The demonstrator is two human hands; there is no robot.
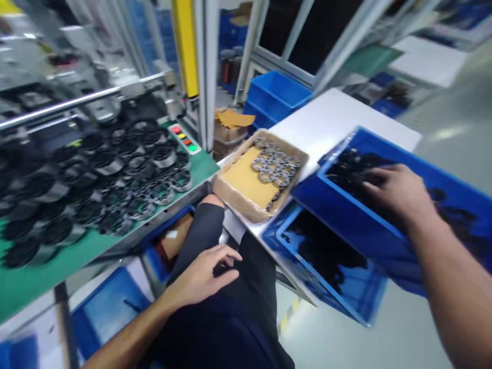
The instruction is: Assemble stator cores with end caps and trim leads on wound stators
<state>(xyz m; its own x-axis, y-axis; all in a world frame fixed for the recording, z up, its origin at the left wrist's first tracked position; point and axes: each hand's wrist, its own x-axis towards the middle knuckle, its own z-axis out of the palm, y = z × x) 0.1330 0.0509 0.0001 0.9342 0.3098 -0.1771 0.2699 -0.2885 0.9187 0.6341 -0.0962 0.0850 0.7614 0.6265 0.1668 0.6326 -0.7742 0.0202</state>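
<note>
One left hand (207,272), fingers loose — one right hand (400,190) in one blue bin (346,220), hold unclear.

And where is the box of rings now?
In the head view, the box sits right of centre on the white table, between the green table and the blue bins.

We see many black parts (348,166), irregular in shape, which lie loosely piled in the upper blue bin (338,215). They touch one another, and their exact outlines we cannot tell.
</note>
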